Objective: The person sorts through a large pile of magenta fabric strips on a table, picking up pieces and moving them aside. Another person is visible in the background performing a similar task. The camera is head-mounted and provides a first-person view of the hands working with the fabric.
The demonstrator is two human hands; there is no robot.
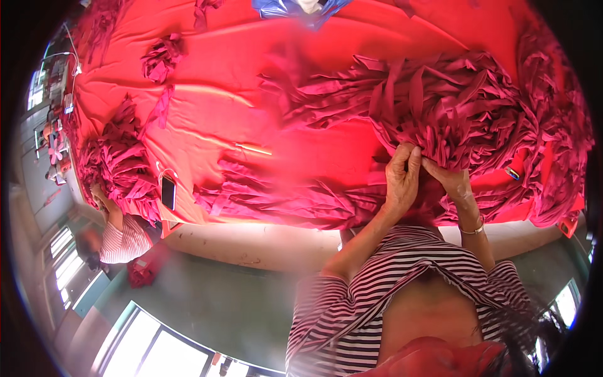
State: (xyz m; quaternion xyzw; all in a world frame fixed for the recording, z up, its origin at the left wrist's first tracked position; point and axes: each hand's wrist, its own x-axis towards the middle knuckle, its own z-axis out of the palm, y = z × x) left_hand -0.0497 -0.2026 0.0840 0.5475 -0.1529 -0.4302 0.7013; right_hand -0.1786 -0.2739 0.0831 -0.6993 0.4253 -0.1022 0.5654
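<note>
A large heap of dark red fabric strips (pixel 452 107) spreads over the red cloth-covered table in front of me. At its near edge my left hand (pixel 403 176) is closed, with thumb and fingertips pinched on a strip. Close beside it on the right, my right hand (pixel 451 181) also has its fingers pressed together on the fabric. The exact piece between the fingertips is partly hidden. More strips lie in a long row (pixel 276 195) to the left of my hands.
A co-worker in a striped top (pixel 125 242) handles another fabric pile (pixel 119 157) at far left. A phone (pixel 168 193) with a cable lies nearby. On the cloth are a thin yellowish stick (pixel 253 149), a small dark tool (pixel 512 173) and a blue plastic bag (pixel 271 7).
</note>
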